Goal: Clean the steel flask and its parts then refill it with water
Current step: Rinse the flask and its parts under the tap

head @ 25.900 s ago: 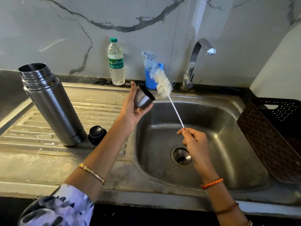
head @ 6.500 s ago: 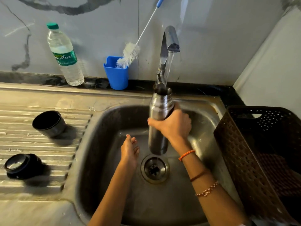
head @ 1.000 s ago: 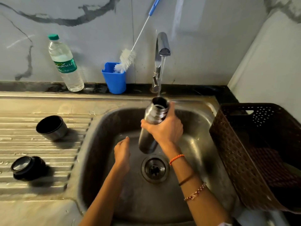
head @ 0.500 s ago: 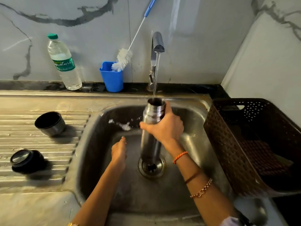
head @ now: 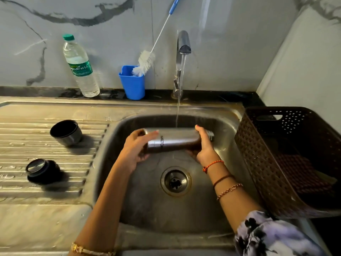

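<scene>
The steel flask (head: 175, 140) lies sideways over the sink basin (head: 147, 206), its mouth pointing right. Water from the tap (head: 182, 43) falls onto its side. My left hand (head: 136, 150) holds the flask's base end, fingers wrapped over the top. My right hand (head: 202, 145) grips the neck end from below, thumb on top. The steel cup lid (head: 65, 133) lies on the draining board (head: 36, 182) at the left. The black stopper (head: 41, 169) sits nearer me on the same board.
A plastic water bottle (head: 80, 67) and a blue holder (head: 132, 83) with a bottle brush (head: 145, 61) stand against the marble wall. A brown plastic basket (head: 287, 157) sits right of the sink. The drain (head: 175, 181) lies below the flask.
The flask was upright under the tap in my right hand alone. It now lies horizontal, and my left hand has come up to hold its base.
</scene>
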